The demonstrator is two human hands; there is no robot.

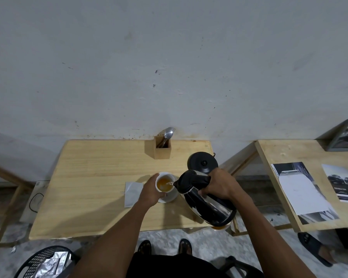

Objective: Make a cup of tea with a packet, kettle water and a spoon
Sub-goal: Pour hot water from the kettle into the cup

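A white cup [161, 175] holds orange-brown liquid and sits over a white saucer [170, 196] on the wooden table [92, 177]. My left hand [150, 190] wraps around the cup's left side. My right hand [219, 185] grips the handle of a steel and black kettle [205, 197], tilted with its spout at the cup's rim; a thin stream of water runs into the cup. A white opened packet [131, 192] lies flat just left of my left hand. A spoon [167, 135] stands in a wooden holder [162, 147] at the back edge.
The black kettle base [202, 161] sits behind the kettle. A second wooden table [309, 157] at the right carries printed papers [301, 189] and a framed picture [346, 139]. A black basket [46, 261] with foil stands on the floor at lower left. The wall is close behind.
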